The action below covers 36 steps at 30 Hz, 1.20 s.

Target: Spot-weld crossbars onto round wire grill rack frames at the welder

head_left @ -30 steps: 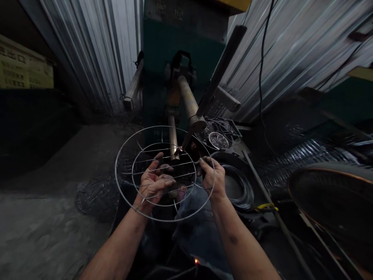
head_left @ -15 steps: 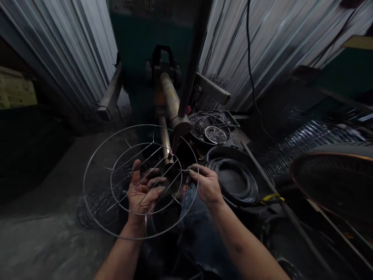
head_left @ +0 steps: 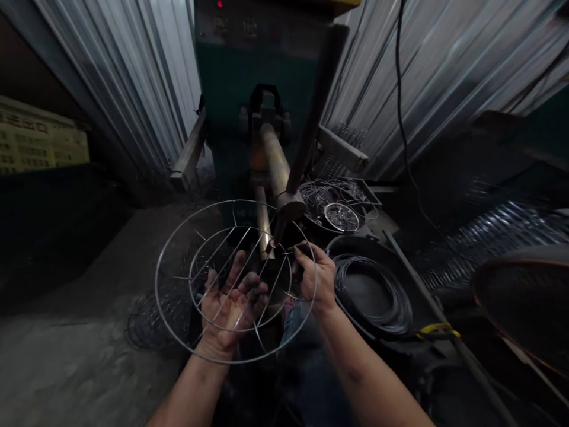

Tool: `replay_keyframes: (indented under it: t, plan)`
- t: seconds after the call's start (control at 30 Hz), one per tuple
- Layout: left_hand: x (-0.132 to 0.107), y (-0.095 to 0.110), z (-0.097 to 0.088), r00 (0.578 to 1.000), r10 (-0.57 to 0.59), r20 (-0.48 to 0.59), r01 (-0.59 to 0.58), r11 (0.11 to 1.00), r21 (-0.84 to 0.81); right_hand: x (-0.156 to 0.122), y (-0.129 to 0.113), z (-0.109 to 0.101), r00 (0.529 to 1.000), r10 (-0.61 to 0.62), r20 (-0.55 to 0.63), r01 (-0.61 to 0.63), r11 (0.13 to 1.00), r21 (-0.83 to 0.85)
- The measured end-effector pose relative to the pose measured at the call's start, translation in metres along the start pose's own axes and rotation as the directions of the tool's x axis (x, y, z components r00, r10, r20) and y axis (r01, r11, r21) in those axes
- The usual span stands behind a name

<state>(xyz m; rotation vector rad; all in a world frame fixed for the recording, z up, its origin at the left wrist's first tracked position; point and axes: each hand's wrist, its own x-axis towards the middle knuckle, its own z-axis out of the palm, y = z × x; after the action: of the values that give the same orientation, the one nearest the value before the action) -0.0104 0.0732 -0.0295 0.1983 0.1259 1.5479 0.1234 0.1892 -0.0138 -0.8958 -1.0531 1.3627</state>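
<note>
A round wire rack [head_left: 165,323], two concentric rings with parallel bars across the inner one, lies between my hands and the metal machine arms. My left hand [head_left: 229,305] is beneath it, palm up, fingers spread and seen through the bars. At the rack's right side, my right hand [head_left: 319,276] pinches a short wire [head_left: 288,253] between thumb and forefinger, its end pointing at the inner ring. Just left of that wire, the tip of the upper electrode [head_left: 279,228] comes down close to the lower rod [head_left: 263,219]. Whether they touch the ring is unclear.
A coil of wire [head_left: 400,305] lies in a dark round tub on the right. Behind it, a pan [head_left: 313,222] holds loose wire and a bowl of small pieces [head_left: 341,217]. Wire pieces [head_left: 155,320] lie on the left floor. A yellow crate [head_left: 42,139] stands far left.
The rack has turned slightly counterclockwise. My left hand's fingers have uncurled and spread beneath it. My right hand still pinches the short wire. The whole view has shifted.
</note>
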Motion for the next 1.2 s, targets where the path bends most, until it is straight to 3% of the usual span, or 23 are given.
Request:
replay_keyframes:
  t: [0.17,0.3,0.63,0.93,1.2]
  plan:
    - [0.005,-0.006,0.008,0.986,0.008,-0.167,-0.021,0.997,-0.077,0.001,-0.001,0.003,0.999,0.034,0.001,-0.034,0.999,-0.036]
    - [0.003,-0.009,0.013,0.967,-0.068,-0.246,0.046,0.994,-0.095,-0.003,0.002,0.01,0.999,0.04,0.004,-0.04,0.998,-0.038]
    - [0.0,-0.008,0.016,0.982,-0.119,-0.149,0.104,0.989,-0.108,-0.003,0.001,0.019,0.999,-0.006,-0.043,0.004,0.999,-0.031]
    - [0.008,-0.005,0.029,0.976,-0.1,-0.194,0.09,0.994,-0.063,0.009,-0.004,0.024,0.989,-0.118,-0.088,0.109,0.989,-0.098]
    - [0.009,-0.004,0.032,0.974,-0.087,-0.209,0.082,0.996,-0.03,0.015,-0.005,0.025,0.991,-0.117,-0.061,0.109,0.987,-0.115]
